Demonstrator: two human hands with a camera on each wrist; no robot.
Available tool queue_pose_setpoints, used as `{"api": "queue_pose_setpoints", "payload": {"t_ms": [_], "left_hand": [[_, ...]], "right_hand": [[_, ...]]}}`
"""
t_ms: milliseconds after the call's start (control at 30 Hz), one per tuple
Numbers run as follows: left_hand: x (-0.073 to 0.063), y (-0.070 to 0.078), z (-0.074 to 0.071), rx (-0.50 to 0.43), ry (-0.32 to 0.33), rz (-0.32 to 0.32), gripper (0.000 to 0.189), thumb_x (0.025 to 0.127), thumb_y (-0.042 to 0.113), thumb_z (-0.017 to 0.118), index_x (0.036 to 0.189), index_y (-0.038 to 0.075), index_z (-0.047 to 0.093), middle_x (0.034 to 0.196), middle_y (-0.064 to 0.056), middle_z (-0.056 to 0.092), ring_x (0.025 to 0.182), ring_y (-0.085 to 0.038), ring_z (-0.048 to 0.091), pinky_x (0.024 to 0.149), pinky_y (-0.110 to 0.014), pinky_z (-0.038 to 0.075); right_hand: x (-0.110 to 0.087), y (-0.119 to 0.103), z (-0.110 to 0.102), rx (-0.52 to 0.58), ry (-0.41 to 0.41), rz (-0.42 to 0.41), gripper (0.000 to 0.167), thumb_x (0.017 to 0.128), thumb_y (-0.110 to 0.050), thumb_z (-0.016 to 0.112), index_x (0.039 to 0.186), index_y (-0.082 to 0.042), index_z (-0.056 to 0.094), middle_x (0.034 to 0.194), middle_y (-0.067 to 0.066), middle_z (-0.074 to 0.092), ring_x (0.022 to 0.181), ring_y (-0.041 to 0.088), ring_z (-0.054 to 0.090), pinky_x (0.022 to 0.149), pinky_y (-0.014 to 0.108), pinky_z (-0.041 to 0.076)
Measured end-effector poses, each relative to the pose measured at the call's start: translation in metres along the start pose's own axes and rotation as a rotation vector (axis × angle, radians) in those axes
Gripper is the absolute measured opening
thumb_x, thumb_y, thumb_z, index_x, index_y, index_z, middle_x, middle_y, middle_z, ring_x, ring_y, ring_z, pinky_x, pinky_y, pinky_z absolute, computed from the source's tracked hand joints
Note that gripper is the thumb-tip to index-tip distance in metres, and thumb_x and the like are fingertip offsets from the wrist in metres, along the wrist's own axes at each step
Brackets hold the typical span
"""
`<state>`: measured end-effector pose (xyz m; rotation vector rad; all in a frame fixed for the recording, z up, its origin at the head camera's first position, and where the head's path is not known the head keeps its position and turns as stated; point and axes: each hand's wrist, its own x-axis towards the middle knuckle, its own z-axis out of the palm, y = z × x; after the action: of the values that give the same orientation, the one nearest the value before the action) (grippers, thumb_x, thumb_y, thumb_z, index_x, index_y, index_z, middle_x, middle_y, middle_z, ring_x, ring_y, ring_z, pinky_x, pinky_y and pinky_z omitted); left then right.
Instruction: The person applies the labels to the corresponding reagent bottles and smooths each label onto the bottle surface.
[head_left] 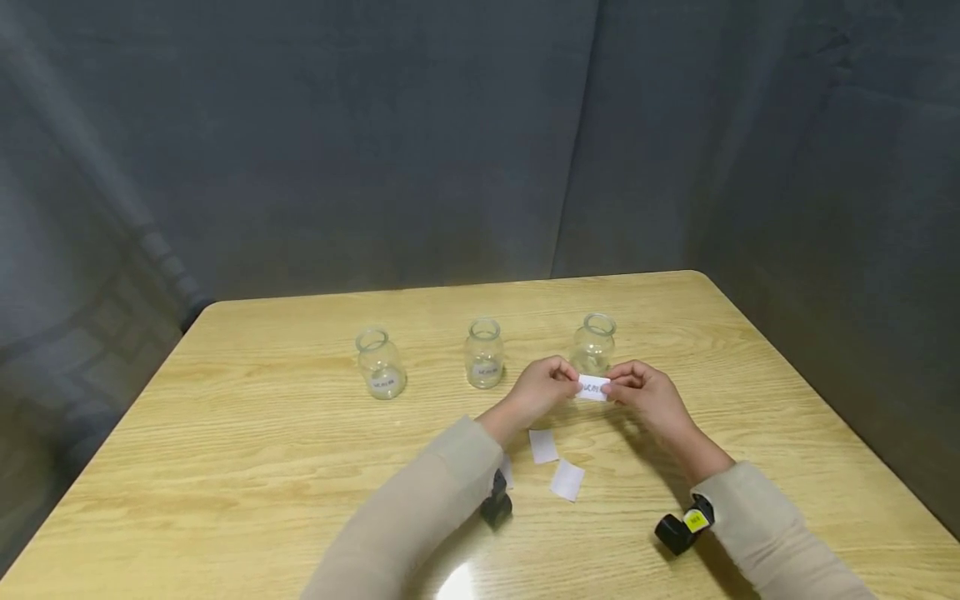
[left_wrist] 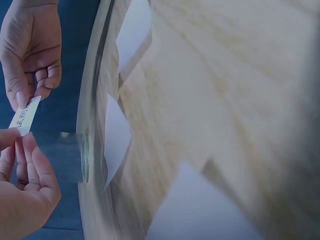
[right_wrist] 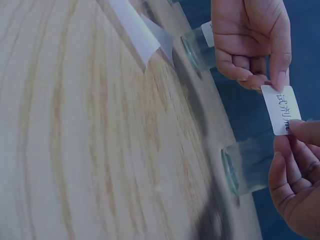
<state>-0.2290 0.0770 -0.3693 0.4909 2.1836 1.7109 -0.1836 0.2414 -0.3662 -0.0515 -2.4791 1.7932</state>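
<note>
A small white label [head_left: 593, 387] with handwritten characters is held up between both hands, in front of the right-hand glass jar [head_left: 595, 340]. My left hand [head_left: 542, 388] pinches its left end with thumb and fingers. At the other end, my right hand [head_left: 651, 400] pinches it the same way. In the right wrist view the label [right_wrist: 281, 109] faces the camera, its last character partly under a thumb. No label can be made out on the jar behind the hands, whose lower part they partly hide.
Two more glass jars, a middle one [head_left: 484, 354] and a left one [head_left: 382, 365], stand on the wooden table [head_left: 247, 433], each bearing a written label. Several white paper pieces [head_left: 567, 480] lie near the left forearm, one partly hidden by the sleeve.
</note>
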Motion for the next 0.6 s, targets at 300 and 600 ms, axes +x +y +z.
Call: {"api": "queue_pose_setpoints", "payload": {"t_ms": [300, 600], "left_hand": [[0.009, 0.002, 0.007, 0.073, 0.052, 0.004, 0.005, 0.079, 0.007, 0.061, 0.081, 0.004, 0.057, 0.069, 0.0, 0.053, 0.065, -0.016, 0.054, 0.051, -0.017, 0.042], [0.016, 0.002, 0.014, 0.154, 0.105, -0.004, 0.004, 0.079, 0.007, 0.06, 0.079, 0.004, 0.058, 0.066, 0.002, 0.052, 0.058, -0.01, 0.05, 0.048, -0.016, 0.04]], "right_hand": [[0.009, 0.002, -0.003, -0.048, 0.047, 0.02, 0.019, 0.081, -0.004, 0.057, 0.091, 0.01, 0.05, 0.07, 0.001, 0.055, 0.064, 0.009, 0.053, 0.061, 0.026, 0.048], [0.026, 0.024, -0.005, -0.057, 0.103, 0.019, 0.017, 0.081, -0.011, 0.059, 0.086, 0.003, 0.053, 0.074, 0.002, 0.055, 0.068, 0.011, 0.053, 0.059, 0.022, 0.047]]}}
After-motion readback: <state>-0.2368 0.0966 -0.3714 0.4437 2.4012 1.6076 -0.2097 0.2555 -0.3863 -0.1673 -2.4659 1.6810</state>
